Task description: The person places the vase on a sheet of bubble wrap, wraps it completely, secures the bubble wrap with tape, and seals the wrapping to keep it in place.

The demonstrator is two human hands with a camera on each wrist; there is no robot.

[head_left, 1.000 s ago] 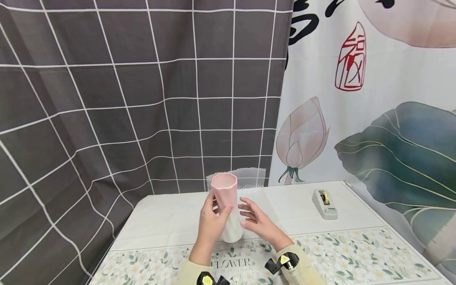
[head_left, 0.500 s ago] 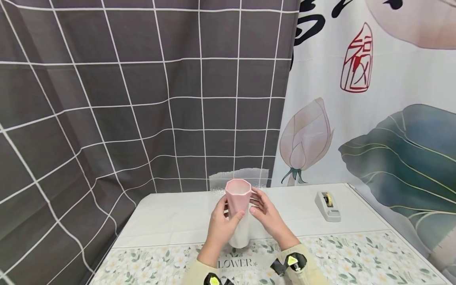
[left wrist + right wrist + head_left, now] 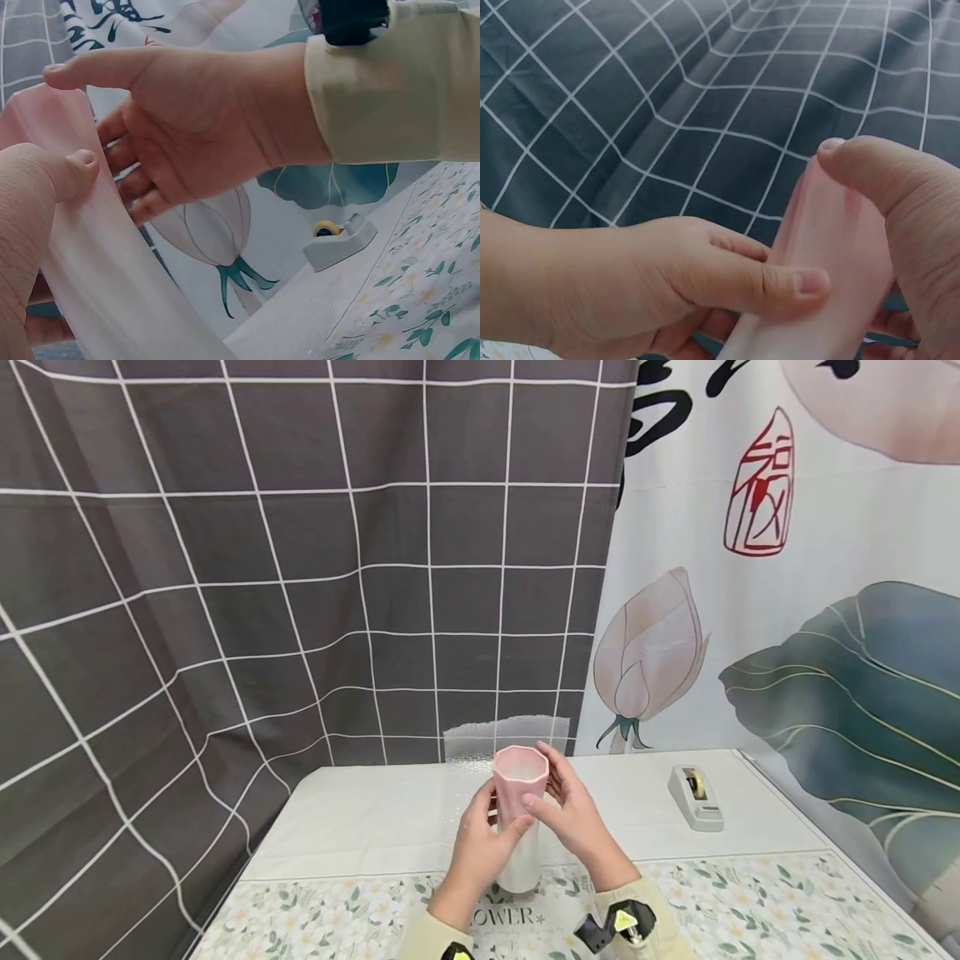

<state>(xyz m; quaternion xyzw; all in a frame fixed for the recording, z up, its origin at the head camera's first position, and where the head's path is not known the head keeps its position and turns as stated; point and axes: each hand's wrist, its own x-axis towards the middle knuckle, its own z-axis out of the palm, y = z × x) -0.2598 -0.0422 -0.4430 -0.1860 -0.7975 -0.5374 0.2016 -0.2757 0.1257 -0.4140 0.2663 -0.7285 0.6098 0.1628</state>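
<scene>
A tall faceted vase (image 3: 522, 860), pink at the rim and fading to white at the base, stands nearly upright between both hands, over the table's front part. My left hand (image 3: 480, 843) grips its left side, thumb across the front and fingers behind. From the right, my right hand (image 3: 576, 814) holds the upper part, its thumb near the pink rim and its fingers round the far side. In the left wrist view the right thumb touches the top edge of the vase (image 3: 120, 277). The right wrist view has the left thumb pressed on the vase (image 3: 840, 247).
Behind the vase lies a sheet of clear bubble wrap (image 3: 468, 752), partly hidden, its far end raised against the dark grid curtain (image 3: 390, 610). A grey tape dispenser (image 3: 696, 797) stands at the right on the table (image 3: 360, 818), whose front is covered with floral print.
The vase and left hand have moved right and slightly nearer in the head view. My right hand, apart from the vase at first, has come round its upper part.
</scene>
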